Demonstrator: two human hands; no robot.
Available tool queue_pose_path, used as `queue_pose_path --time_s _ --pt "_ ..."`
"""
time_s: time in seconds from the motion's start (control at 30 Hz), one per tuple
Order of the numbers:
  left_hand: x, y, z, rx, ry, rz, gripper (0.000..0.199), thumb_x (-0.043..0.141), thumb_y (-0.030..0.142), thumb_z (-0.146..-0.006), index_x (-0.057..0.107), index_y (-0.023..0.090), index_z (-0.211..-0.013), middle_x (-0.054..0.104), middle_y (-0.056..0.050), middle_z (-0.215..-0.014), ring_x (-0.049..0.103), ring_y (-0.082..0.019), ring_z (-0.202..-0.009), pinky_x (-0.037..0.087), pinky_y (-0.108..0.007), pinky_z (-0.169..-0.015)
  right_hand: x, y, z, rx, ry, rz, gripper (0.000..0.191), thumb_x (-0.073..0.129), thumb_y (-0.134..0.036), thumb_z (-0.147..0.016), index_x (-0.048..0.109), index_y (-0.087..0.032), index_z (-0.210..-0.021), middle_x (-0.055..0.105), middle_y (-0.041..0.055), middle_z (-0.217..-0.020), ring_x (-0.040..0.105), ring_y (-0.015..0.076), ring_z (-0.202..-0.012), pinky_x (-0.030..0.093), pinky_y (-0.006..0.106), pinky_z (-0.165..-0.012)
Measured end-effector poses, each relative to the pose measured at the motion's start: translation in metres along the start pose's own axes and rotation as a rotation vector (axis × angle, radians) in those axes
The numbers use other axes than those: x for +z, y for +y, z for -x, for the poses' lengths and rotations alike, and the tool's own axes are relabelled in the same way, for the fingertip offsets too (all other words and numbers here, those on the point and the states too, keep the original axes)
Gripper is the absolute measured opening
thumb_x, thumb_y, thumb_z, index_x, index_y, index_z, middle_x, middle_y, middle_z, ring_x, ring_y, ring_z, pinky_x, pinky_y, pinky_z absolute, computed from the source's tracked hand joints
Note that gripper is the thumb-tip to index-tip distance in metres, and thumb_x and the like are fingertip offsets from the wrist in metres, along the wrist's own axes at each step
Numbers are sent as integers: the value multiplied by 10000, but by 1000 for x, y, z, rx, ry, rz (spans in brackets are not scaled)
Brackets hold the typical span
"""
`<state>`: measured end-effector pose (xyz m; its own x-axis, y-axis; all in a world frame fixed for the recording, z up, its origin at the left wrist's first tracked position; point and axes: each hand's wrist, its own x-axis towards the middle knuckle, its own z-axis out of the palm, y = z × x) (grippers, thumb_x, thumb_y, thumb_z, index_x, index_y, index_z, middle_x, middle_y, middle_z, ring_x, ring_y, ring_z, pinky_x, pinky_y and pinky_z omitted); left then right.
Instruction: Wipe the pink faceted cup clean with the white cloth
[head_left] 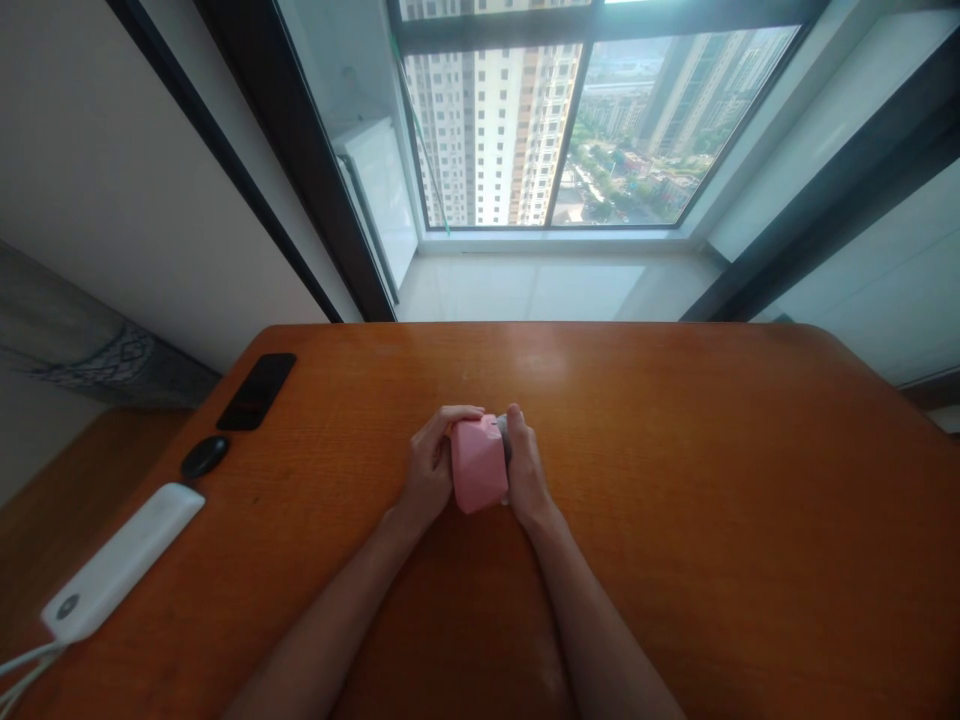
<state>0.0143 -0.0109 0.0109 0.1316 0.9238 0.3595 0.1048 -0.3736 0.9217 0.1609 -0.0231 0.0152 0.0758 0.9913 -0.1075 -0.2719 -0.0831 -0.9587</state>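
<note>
A white power strip [127, 560] lies nearest me along the worktop's [712, 500] left edge, probably so its cables lead off that side. Well in from the far edge, the left hand [431, 465] curls part-closed around a pink block [480, 465]; the right hand [527, 470], loosely cupped, holds its grey part [503, 426], I judge to steady it. Its long axis runs near to far, grey side rightward. Beyond, a black phone [256, 392] sits near the far-left corner.

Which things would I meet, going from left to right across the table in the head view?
Long white rectangular bar → small black oval object → flat black rectangular object → left hand → pink block-shaped object → right hand.
</note>
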Motion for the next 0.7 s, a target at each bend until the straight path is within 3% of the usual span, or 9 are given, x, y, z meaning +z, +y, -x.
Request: queue_pose_path --time_s 0.2,0.33,0.43,0.53,0.63,0.7 --pt "1 -3 -6 -245 -68 -54 257 539 247 -1010 768 199 -1117 807 -25 -993 694 -183 -823 523 -262 -750 0 1 1 25 58 -3 732 503 -892 -932 461 -244 -596 437 -35 -512 341 117 -470 273 273 -453" --pt "0 -7 -6 -251 -58 -97 237 571 256 -996 778 191 -1091 808 -46 -1014 711 -206 -894 542 -280 -807 1 0 2 46 55 -26 744 507 -909 -913 487 -237 -592 465 -23 -507 372 118 -450 276 265 -428" --pt "-1 -9 -4 -172 -42 -56 266 583 244 -1023 751 212 -1227 801 -74 -1194 743 -222 -1030 569 -314 -922 2 -3 2 67 43 -17 739 522 -916 -894 490 -239 -600 443 -33 -504 362 117 -441 281 264 -418" --pt "-2 -9 0 29 -41 -27 308 599 235 -1062 706 256 -1350 755 -87 -1337 726 -232 -1196 562 -352 -1048 3 -5 2 75 45 -5 739 513 -926 -889 478 -245 -606 415 -41 -515 355 117 -450 303 267 -421" --pt "-4 -7 3 244 -52 -61 280 611 238 -1084 725 280 -1336 706 -100 -1428 657 -257 -1360 523 -415 -1162 3 -5 1 61 64 -21 730 533 -917 -886 481 -241 -616 432 -34 -549 376 121 -494 318 262 -442" --pt "-4 -7 4 293 -67 -89 260 603 244 -1095 739 280 -1314 699 -107 -1437 659 -260 -1359 531 -430 -1159 3 -5 0 66 65 -30 713 557 -897 -889 486 -238 -625 436 -35 -560 370 120 -508 314 261 -451"
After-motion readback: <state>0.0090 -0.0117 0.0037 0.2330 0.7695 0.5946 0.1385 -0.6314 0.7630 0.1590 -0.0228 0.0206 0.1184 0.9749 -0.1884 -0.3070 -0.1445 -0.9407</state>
